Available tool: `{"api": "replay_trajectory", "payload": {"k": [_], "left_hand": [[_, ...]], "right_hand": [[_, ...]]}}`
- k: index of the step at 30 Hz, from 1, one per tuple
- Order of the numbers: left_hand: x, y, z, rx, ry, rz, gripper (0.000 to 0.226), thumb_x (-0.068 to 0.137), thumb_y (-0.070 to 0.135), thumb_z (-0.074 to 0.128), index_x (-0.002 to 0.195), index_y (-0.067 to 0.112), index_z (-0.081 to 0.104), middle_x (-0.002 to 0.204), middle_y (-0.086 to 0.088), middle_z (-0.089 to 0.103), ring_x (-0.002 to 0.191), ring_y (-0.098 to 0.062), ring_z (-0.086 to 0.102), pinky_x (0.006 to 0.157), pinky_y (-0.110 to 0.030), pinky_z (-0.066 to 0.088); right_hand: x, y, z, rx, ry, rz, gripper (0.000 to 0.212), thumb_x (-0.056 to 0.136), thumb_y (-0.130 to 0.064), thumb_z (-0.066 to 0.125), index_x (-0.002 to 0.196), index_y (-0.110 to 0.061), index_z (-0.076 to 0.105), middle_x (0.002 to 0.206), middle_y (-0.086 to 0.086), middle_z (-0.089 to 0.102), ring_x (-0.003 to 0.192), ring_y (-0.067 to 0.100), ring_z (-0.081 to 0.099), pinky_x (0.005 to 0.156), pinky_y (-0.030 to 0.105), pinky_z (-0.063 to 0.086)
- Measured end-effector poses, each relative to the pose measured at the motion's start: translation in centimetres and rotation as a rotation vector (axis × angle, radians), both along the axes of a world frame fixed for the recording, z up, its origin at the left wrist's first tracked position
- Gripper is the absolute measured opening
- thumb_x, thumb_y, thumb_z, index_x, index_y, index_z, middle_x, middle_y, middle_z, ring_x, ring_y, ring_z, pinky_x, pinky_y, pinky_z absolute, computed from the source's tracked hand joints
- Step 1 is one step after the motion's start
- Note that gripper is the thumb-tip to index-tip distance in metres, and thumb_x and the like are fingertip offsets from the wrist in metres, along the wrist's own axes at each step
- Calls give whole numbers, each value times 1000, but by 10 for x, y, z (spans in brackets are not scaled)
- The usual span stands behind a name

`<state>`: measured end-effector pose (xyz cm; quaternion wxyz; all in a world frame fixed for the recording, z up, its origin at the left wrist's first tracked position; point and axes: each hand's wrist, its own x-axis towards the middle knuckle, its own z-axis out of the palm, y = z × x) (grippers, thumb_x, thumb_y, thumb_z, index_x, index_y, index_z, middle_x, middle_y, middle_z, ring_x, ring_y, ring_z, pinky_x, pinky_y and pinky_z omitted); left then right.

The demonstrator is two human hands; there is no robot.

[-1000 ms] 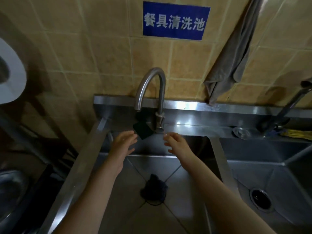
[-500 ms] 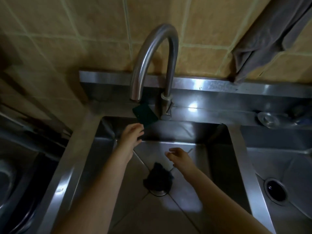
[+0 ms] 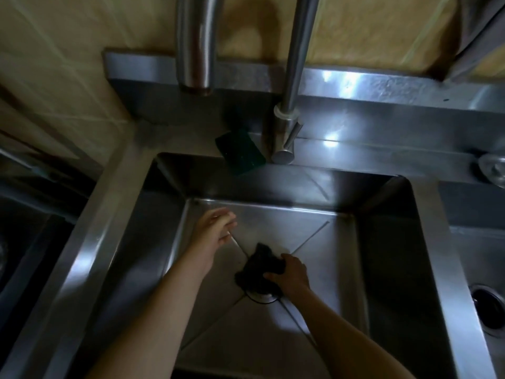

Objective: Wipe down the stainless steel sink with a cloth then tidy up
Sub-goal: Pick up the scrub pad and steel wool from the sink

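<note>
A deep stainless steel sink (image 3: 114, 242) fills the view. A dark crumpled cloth (image 3: 259, 269) lies on its floor over the drain (image 3: 262, 298). My right hand (image 3: 291, 273) is down in the basin with its fingers closed on the cloth's right side. My left hand (image 3: 216, 229) hovers above the sink floor to the left of the cloth, fingers apart and holding nothing.
A curved steel tap (image 3: 292, 77) rises from the back ledge. A green scouring pad (image 3: 240, 150) sits on the ledge beside its base. A second basin with its drain (image 3: 489, 305) lies to the right. A grey towel (image 3: 481, 31) hangs on the tiled wall.
The view has dropped closer to the basin. My right hand has reached down and taken hold of the cloth. My left hand has moved from near the pad down into the sink.
</note>
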<state>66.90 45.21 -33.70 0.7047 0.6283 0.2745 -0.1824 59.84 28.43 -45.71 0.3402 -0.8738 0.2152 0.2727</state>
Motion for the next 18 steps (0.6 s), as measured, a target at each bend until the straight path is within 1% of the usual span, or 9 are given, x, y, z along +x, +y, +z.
{"api": "replay_trajectory", "payload": {"k": [2, 4, 6, 7, 9, 11, 14, 18], "left_hand": [[-2, 0, -6, -19, 13, 10, 9, 89, 13, 55, 87, 22, 56, 90, 0, 66, 85, -12, 62, 72, -27, 43], [-2, -2, -10, -30, 18, -1, 10, 89, 15, 55, 86, 23, 56, 92, 1, 66, 87, -11, 63, 74, -28, 43], [-1, -4, -13, -34, 23, -14, 8, 89, 16, 56, 87, 24, 57, 94, 1, 67, 90, -12, 63, 78, -29, 44], [-1, -6, -14, -36, 25, -17, 8, 89, 16, 56, 88, 23, 57, 95, 1, 67, 91, -13, 63, 81, -31, 44], [-2, -7, -16, -34, 29, -19, 7, 90, 17, 55, 90, 23, 57, 96, 1, 67, 93, -13, 63, 86, -34, 44], [-2, -9, -15, -35, 33, -16, 6, 90, 17, 55, 91, 23, 57, 96, 2, 67, 93, -13, 63, 90, -36, 43], [0, -12, -12, -47, 39, -13, 5, 91, 18, 54, 91, 23, 57, 98, 2, 67, 94, -12, 62, 92, -37, 43], [12, -14, -1, -65, 40, -33, 7, 92, 28, 52, 99, 26, 55, 116, 0, 59, 103, -14, 58, 87, -35, 45]], "right_hand": [[-5, 2, -9, -61, -63, 21, 66, 71, -42, 75, 124, -13, 51, 122, 9, 55, 115, 29, 50, 92, 36, 43], [-7, 5, -14, -89, -102, 5, 64, 72, -39, 75, 125, -13, 50, 121, 9, 54, 115, 29, 49, 92, 38, 42], [-7, 8, -19, -111, -108, -17, 60, 72, -40, 75, 121, -13, 53, 118, 9, 55, 113, 29, 51, 91, 38, 44], [-8, 8, -21, -103, -95, -30, 56, 71, -40, 75, 116, -12, 57, 114, 9, 58, 109, 29, 54, 89, 38, 47], [-6, 6, -25, -28, -74, -84, 46, 70, -37, 77, 104, -10, 64, 105, 10, 66, 99, 27, 61, 80, 34, 51], [-4, 3, -24, 100, -46, -181, 39, 71, -28, 78, 100, -6, 67, 100, 11, 69, 94, 27, 65, 74, 30, 51], [0, -5, -22, 243, -42, -310, 29, 73, -19, 78, 96, -5, 66, 97, 11, 68, 94, 26, 64, 76, 29, 51], [10, -13, -5, 324, -56, -385, 28, 77, -15, 75, 99, -2, 64, 94, 12, 65, 92, 26, 63, 77, 31, 49]]}}
